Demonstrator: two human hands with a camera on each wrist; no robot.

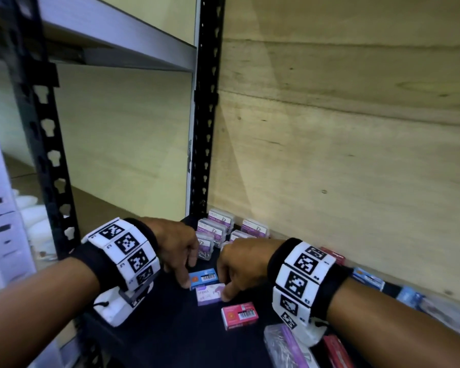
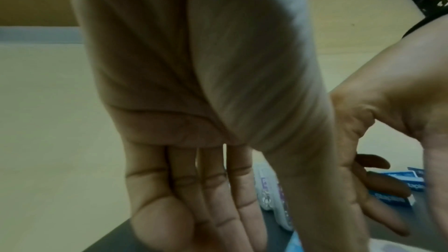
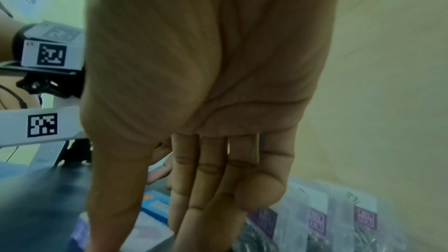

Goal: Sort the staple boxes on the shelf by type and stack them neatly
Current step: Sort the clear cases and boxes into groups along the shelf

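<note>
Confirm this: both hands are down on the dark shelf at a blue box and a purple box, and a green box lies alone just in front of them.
One detail is wrong: the lone box in front of the left hand and right hand is red, not green, as the head view shows. The blue box and purple box are as stated.

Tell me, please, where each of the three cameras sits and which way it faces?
Head: worn on the head, looking down at the dark shelf; shows both forearms, left hand and right hand.
Left wrist: under the left wrist, looking along the palm to the straight fingers.
Right wrist: under the right wrist, looking along its palm toward the paper clip boxes.
Shared: the blue staple box appears in head and right wrist views.
</note>
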